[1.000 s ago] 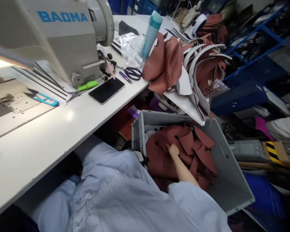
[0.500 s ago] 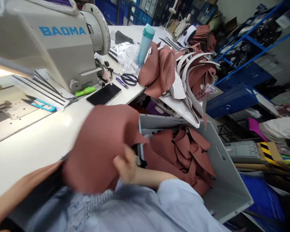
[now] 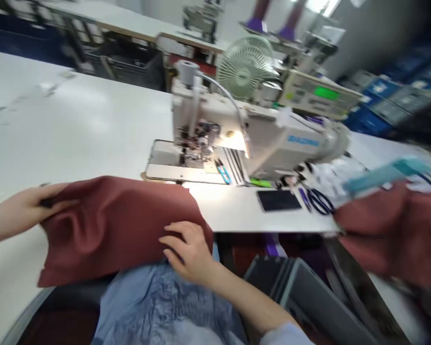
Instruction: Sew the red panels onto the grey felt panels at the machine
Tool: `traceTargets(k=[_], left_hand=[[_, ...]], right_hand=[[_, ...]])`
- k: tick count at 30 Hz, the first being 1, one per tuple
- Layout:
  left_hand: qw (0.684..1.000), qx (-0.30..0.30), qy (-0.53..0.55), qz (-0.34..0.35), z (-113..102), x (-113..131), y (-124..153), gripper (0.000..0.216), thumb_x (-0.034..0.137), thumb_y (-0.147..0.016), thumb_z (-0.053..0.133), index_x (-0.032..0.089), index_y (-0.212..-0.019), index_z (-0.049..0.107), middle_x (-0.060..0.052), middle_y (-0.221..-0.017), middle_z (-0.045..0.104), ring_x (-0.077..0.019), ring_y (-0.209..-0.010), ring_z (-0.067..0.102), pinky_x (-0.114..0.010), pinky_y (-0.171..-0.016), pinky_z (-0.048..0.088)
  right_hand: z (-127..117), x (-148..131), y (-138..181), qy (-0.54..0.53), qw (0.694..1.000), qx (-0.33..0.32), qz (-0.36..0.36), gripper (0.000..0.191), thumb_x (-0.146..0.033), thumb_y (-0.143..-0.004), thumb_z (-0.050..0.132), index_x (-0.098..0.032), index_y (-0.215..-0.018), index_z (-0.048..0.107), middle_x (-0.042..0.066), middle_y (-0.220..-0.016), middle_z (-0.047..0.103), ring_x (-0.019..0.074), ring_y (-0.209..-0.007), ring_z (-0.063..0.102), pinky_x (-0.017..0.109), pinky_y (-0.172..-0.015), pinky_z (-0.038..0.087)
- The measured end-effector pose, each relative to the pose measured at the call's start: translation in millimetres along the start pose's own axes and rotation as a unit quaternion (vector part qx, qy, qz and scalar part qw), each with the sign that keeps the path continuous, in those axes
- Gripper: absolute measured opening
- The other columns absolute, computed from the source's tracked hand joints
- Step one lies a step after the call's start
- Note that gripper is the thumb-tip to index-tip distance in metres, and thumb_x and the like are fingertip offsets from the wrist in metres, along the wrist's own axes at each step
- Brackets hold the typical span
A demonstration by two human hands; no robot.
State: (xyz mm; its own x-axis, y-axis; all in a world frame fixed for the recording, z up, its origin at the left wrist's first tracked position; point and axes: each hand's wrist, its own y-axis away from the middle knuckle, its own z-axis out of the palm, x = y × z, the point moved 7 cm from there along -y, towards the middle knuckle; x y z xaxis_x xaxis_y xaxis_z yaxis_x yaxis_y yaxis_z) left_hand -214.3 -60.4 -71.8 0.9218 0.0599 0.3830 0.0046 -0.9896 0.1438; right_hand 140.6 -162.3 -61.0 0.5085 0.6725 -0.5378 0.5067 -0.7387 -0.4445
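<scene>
Brownish-red panel [image 3: 132,230] held over front edge of table [image 3: 93,139], left of phone [image 3: 278,200]. Left hand [image 3: 45,203] pinches its left end; right hand [image 3: 192,251], fingers spread, lies on its right part. I'd smooth the left-end folds, keep it clear of snips [image 3: 223,173].

A brand name in blue, "BAOMA" [image 3: 303,140], on a sewing machine [image 3: 264,136]
The word is printed in capitals on the machine's pale body and is softened by blur. On the control box [image 3: 301,91], a green display [image 3: 326,93] is lit, but no characters can be made out.
</scene>
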Motion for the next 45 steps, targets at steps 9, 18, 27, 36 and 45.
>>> traceTargets(k=[9,18,27,36,45], left_hand=[[0.973,-0.081,0.213,-0.032,-7.9,-60.9,12.1,0.074,0.058,-0.077,0.063,0.022,-0.140,0.051,-0.002,-0.143,0.055,-0.0290,-0.131,0.050,-0.037,-0.110,0.042],[0.955,0.060,0.289,-0.032,-24.0,-76.6,17.6,0.072,0.055,-0.077,0.065,0.029,-0.142,0.050,-0.003,-0.149,0.050,-0.0308,-0.136,0.046,-0.040,-0.112,0.042],[0.957,0.141,0.150,-0.204,-48.2,-148.4,74.9,0.091,0.055,-0.072,0.063,0.028,-0.153,0.030,-0.008,-0.148,0.048,-0.0333,-0.122,0.057,-0.044,-0.100,0.049],[0.952,0.264,-0.148,0.052,-48.7,-63.2,139.6,0.045,0.022,-0.095,0.044,0.040,-0.135,0.054,-0.001,-0.135,0.060,-0.0248,-0.118,0.061,-0.040,-0.099,0.046],[0.883,0.269,-0.218,0.316,-12.6,11.9,111.4,0.047,0.006,-0.094,0.048,0.027,-0.136,0.053,-0.002,-0.118,0.071,-0.0168,-0.115,0.062,-0.034,-0.104,0.045]], right_hand=[[20.5,49.5,-73.0,-0.133,0.956,-0.202,0.165,0.034,-0.031,-0.102,0.035,-0.025,-0.121,0.062,0.007,-0.114,0.065,0.0228,-0.108,0.058,0.042,-0.097,0.046],[60.0,7.6,-128.7,-0.529,0.762,-0.300,0.224,0.062,-0.051,-0.093,0.056,-0.038,-0.146,0.026,0.003,-0.123,0.063,0.0186,-0.094,0.067,0.035,-0.080,0.055],[112.3,44.2,-269.0,0.270,0.938,-0.206,-0.077,0.055,-0.004,-0.090,0.034,-0.027,-0.138,0.046,0.010,-0.116,0.060,0.0189,-0.075,0.061,0.031,-0.061,0.044],[190.5,27.9,-347.6,0.285,0.923,-0.197,-0.168,0.062,0.002,-0.092,0.026,-0.017,-0.148,0.041,0.014,-0.148,0.043,0.0307,-0.132,0.038,0.052,-0.106,0.032],[191.4,14.0,-314.2,0.265,0.931,-0.169,-0.184,0.064,-0.002,-0.092,0.024,-0.017,-0.153,0.034,0.009,-0.159,0.032,0.0305,-0.133,0.037,0.050,-0.105,0.034]])
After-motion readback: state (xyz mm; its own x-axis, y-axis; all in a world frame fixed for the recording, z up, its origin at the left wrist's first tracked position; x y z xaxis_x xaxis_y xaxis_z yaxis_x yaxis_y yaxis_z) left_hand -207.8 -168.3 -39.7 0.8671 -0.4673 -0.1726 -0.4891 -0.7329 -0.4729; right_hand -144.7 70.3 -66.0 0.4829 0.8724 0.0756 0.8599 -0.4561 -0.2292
